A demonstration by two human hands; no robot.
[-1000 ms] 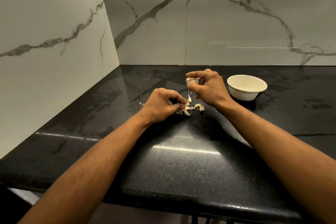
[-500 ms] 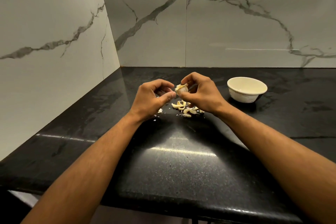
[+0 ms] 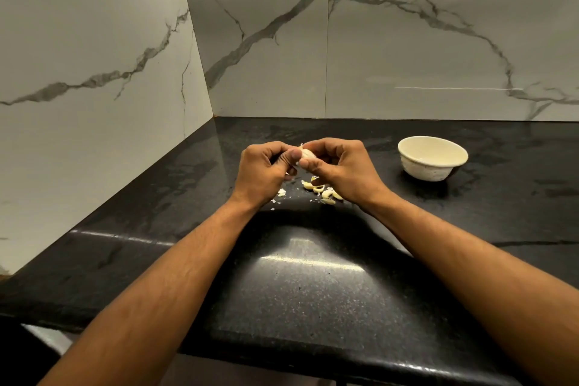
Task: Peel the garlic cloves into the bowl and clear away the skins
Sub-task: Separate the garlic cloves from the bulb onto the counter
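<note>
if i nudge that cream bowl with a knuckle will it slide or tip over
The bowl would probably slide rather than tip: it looks low and wide, with a broad rim. The black counter is glossy, so friction is likely small. The part of its inside that shows is bare, so it is probably light and would move easily.

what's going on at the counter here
A person is peeling garlic over a black countertop. Both hands hold one garlic clove between them: the left hand and the right hand pinch it with their fingertips. Loose cloves and scraps of skin lie on the counter just under the hands. A cream bowl sits off to the right, and no garlic shows in it from this angle.
</note>
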